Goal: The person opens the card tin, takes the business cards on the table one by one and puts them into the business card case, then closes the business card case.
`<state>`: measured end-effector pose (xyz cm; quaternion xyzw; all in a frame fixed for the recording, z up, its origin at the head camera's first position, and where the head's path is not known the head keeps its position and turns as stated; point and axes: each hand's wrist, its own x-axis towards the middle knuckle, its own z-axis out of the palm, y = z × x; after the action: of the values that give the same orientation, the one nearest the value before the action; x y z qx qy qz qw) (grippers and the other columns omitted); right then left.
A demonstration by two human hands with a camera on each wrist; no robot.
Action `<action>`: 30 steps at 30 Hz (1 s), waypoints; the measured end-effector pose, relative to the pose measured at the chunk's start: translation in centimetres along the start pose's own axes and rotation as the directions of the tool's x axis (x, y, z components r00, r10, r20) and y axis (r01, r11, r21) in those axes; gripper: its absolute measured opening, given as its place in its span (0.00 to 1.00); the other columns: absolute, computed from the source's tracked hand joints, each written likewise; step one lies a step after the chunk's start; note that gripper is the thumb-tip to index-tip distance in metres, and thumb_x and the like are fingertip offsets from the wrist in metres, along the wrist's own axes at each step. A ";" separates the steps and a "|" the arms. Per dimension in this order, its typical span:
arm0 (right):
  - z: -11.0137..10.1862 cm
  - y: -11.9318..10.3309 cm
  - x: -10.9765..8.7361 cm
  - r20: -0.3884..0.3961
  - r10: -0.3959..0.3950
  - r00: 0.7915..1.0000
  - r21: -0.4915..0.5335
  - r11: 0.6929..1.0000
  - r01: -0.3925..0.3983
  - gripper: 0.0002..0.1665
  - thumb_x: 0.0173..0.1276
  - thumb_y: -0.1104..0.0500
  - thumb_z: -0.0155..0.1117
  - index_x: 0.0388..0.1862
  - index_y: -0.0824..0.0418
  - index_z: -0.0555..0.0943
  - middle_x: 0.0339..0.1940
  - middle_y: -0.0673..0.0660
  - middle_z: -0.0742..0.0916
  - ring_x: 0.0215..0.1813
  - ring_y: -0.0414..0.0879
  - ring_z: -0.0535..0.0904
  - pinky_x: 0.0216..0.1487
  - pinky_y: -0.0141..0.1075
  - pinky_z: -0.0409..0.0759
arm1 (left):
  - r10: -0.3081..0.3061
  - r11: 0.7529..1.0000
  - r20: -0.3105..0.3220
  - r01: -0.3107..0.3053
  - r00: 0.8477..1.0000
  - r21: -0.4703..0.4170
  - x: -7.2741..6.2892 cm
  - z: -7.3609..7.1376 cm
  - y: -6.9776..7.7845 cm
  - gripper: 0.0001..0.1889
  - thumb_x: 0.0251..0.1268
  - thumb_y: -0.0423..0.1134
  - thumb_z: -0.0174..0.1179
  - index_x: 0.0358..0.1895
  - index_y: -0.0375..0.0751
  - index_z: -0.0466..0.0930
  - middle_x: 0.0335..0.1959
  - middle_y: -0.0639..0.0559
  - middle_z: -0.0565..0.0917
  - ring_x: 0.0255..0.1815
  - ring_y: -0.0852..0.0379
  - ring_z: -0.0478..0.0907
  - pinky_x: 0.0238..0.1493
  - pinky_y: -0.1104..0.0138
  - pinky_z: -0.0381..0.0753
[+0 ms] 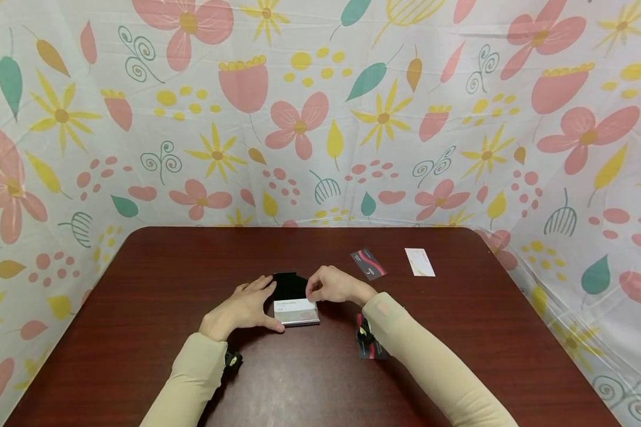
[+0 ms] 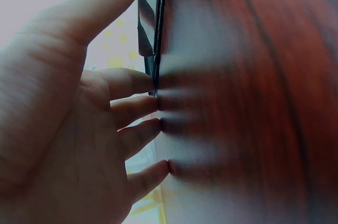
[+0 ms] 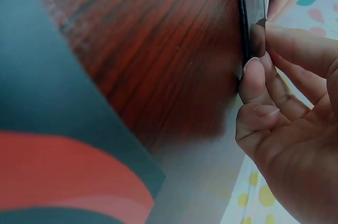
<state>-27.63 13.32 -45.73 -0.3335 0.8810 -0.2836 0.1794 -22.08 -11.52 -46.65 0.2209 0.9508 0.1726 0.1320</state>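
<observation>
A black card case (image 1: 289, 287) lies unfolded on the table, its silvery pocket (image 1: 297, 319) toward me with a white business card (image 1: 288, 305) showing above it. My left hand (image 1: 248, 305) spans the case's left side, thumb by the front left corner and fingers spread toward the back. In the left wrist view, the fingertips (image 2: 163, 167) touch the tabletop and the case's edge. My right hand (image 1: 335, 286) pinches the white card near its right end with bent fingers. The right wrist view has its thumb (image 3: 253, 78) close against the case's edge.
A dark card with a red stripe (image 1: 372, 351) lies partly under my right wrist. Farther back on the right are another dark card (image 1: 368, 264) and a white card (image 1: 419, 262). The brown table (image 1: 192, 249) ends at a flowered curtain (image 1: 299, 178).
</observation>
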 end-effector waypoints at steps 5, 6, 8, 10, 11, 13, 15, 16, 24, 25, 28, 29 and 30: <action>0.0 0.1 0.1 -0.004 -0.018 1.000 -0.004 1.000 0.018 0.06 0.62 0.64 0.71 0.27 0.54 0.88 0.23 0.42 0.85 0.28 0.36 0.76 0.32 0.31 0.76 | -0.001 1.000 0.002 0.001 1.000 -0.006 -0.1 -0.1 0.1 0.58 0.44 0.67 0.71 0.75 0.35 0.59 0.77 0.42 0.55 0.78 0.45 0.47 0.71 0.45 0.49; 0.0 0.2 0.1 -0.005 -0.019 1.000 -0.004 1.000 0.019 0.06 0.62 0.64 0.71 0.27 0.54 0.88 0.23 0.42 0.85 0.28 0.35 0.76 0.32 0.31 0.76 | -0.002 1.000 0.002 0.002 1.000 -0.007 -0.1 -0.1 0.1 0.58 0.44 0.67 0.71 0.75 0.35 0.59 0.77 0.42 0.55 0.78 0.45 0.47 0.71 0.45 0.49; 0.1 0.2 0.1 -0.008 -0.025 1.000 0.007 1.000 0.025 0.06 0.61 0.64 0.71 0.27 0.54 0.88 0.23 0.42 0.85 0.28 0.35 0.76 0.31 0.31 0.75 | -0.003 1.000 0.002 0.003 1.000 -0.007 -0.1 -0.1 0.1 0.58 0.44 0.67 0.71 0.75 0.36 0.59 0.77 0.42 0.55 0.78 0.44 0.47 0.71 0.45 0.49; 0.1 0.1 0.1 -0.009 -0.026 1.000 0.018 0.999 0.026 0.06 0.60 0.65 0.72 0.26 0.54 0.88 0.22 0.42 0.85 0.27 0.35 0.76 0.30 0.31 0.75 | -0.005 1.000 0.004 0.005 1.000 -0.009 -0.1 -0.2 0.2 0.58 0.44 0.67 0.71 0.75 0.36 0.59 0.77 0.42 0.54 0.78 0.44 0.47 0.71 0.45 0.49; 0.1 0.1 0.1 -0.009 -0.025 1.000 0.019 1.000 0.025 0.07 0.59 0.65 0.72 0.26 0.54 0.88 0.22 0.42 0.85 0.27 0.35 0.75 0.30 0.30 0.75 | -0.005 1.000 0.005 0.005 1.000 -0.012 -0.2 -0.2 0.2 0.58 0.44 0.67 0.71 0.75 0.36 0.58 0.77 0.42 0.54 0.78 0.44 0.46 0.71 0.45 0.49; 0.1 0.0 0.1 -0.012 -0.031 0.999 0.014 0.999 0.031 0.07 0.58 0.66 0.73 0.25 0.54 0.88 0.22 0.43 0.84 0.26 0.36 0.75 0.29 0.31 0.75 | -0.006 1.000 0.007 0.006 1.000 -0.014 -0.2 -0.2 0.2 0.58 0.44 0.67 0.71 0.75 0.36 0.58 0.77 0.42 0.54 0.78 0.44 0.46 0.71 0.45 0.48; 0.1 -0.1 0.1 -0.012 -0.035 0.999 -0.009 0.999 0.035 0.07 0.58 0.66 0.73 0.25 0.54 0.88 0.22 0.43 0.84 0.26 0.36 0.75 0.29 0.31 0.75 | -0.006 1.000 0.006 0.006 1.000 -0.016 -0.2 -0.2 0.2 0.58 0.45 0.67 0.71 0.75 0.36 0.58 0.77 0.42 0.54 0.78 0.44 0.46 0.71 0.45 0.48; 0.1 -0.2 0.1 -0.012 -0.035 0.999 -0.021 0.999 0.035 0.06 0.58 0.65 0.73 0.26 0.54 0.88 0.23 0.43 0.84 0.27 0.36 0.76 0.29 0.31 0.75 | -0.004 1.000 0.004 0.004 1.000 -0.017 -0.2 -0.3 0.2 0.58 0.45 0.67 0.71 0.75 0.35 0.58 0.77 0.42 0.54 0.78 0.44 0.47 0.71 0.45 0.48; -0.9 -0.3 -0.3 -0.029 -0.020 0.999 -0.090 0.996 0.018 0.05 0.61 0.60 0.73 0.37 0.55 0.88 0.27 0.42 0.85 0.33 0.37 0.78 0.36 0.33 0.77 | 0.008 1.000 0.005 -0.008 1.000 -0.021 -0.1 -0.1 0.2 0.58 0.45 0.67 0.71 0.75 0.35 0.58 0.77 0.41 0.54 0.78 0.44 0.46 0.71 0.45 0.49; -1.2 -0.2 -0.4 -0.034 -0.022 0.999 -0.094 0.995 0.019 0.06 0.62 0.60 0.72 0.38 0.55 0.88 0.28 0.41 0.85 0.33 0.37 0.79 0.37 0.33 0.77 | 0.008 1.000 0.005 -0.008 1.000 -0.022 -0.1 -0.1 0.2 0.58 0.45 0.67 0.71 0.75 0.34 0.58 0.77 0.41 0.54 0.78 0.44 0.46 0.71 0.44 0.49; -2.2 0.1 -0.8 -0.052 -0.025 0.998 -0.096 0.995 0.020 0.06 0.62 0.60 0.72 0.39 0.57 0.87 0.30 0.42 0.85 0.36 0.38 0.80 0.38 0.34 0.78 | 0.008 1.000 0.000 -0.008 1.000 -0.021 -0.2 -0.1 0.2 0.58 0.44 0.66 0.72 0.75 0.34 0.59 0.77 0.41 0.54 0.78 0.43 0.47 0.70 0.44 0.49; -2.5 0.3 -1.0 -0.058 -0.024 0.998 -0.092 0.996 0.019 0.07 0.63 0.61 0.72 0.40 0.57 0.87 0.31 0.42 0.86 0.36 0.39 0.80 0.38 0.34 0.78 | 0.009 1.000 0.000 -0.009 1.000 -0.022 -0.2 -0.1 0.2 0.58 0.44 0.66 0.72 0.75 0.34 0.59 0.77 0.41 0.54 0.78 0.43 0.47 0.70 0.44 0.49; -2.9 0.5 -1.2 -0.066 -0.019 0.998 -0.094 0.995 0.013 0.07 0.63 0.61 0.72 0.40 0.57 0.87 0.32 0.42 0.86 0.37 0.39 0.80 0.38 0.35 0.78 | 0.010 1.000 -0.001 -0.010 1.000 -0.021 -0.2 -0.1 0.2 0.58 0.44 0.66 0.72 0.75 0.34 0.58 0.77 0.41 0.54 0.78 0.43 0.46 0.70 0.44 0.49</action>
<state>-28.49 15.53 -43.64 -0.3390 0.8961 -0.2543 0.1318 -21.90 -11.48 -46.45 0.2241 0.9479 0.1833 0.1333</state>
